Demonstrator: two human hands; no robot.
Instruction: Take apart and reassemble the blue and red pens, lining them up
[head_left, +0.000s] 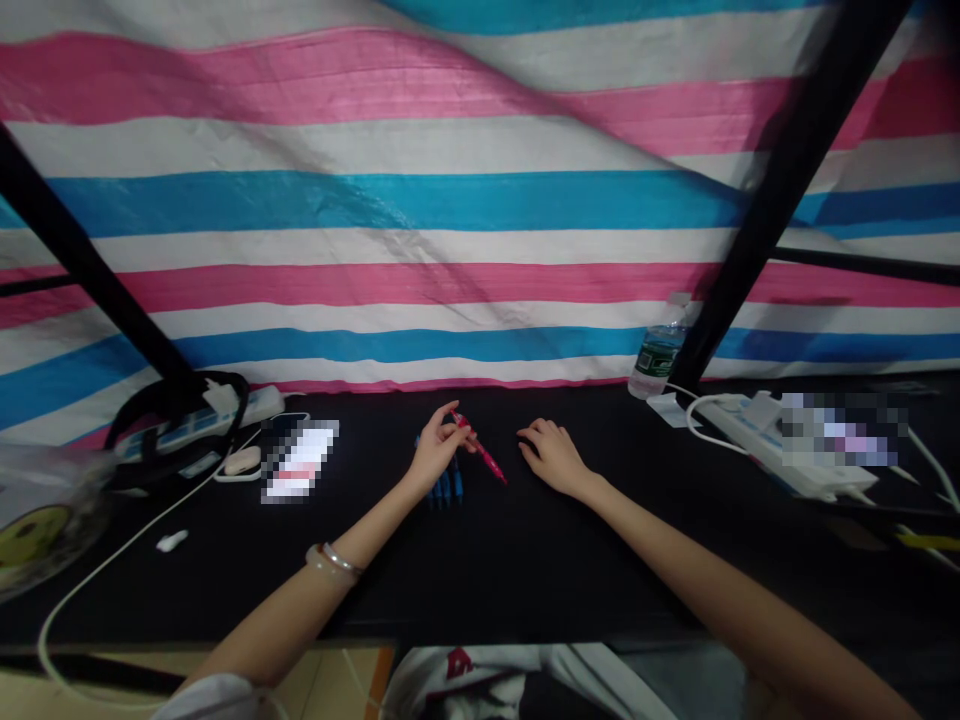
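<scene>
Near the middle of the black table, my left hand (441, 446) grips a pink-red pen (486, 458) between thumb and fingers. The pen slants down to the right, its lower end pointing toward the space between my hands. Several blue pens (448, 487) lie side by side on the table, partly hidden under my left hand and wrist. To the right, my right hand (553, 455) rests palm down on the tabletop with its fingers loosely bent and apart, holding nothing.
A black table (525, 580) spans the view before a striped sheet (420, 200). On the left are a lit phone (302, 460), a power strip (262, 405), a cable and a plastic bag (45, 520). On the right stand a water bottle (657, 350) and another power strip (787, 450).
</scene>
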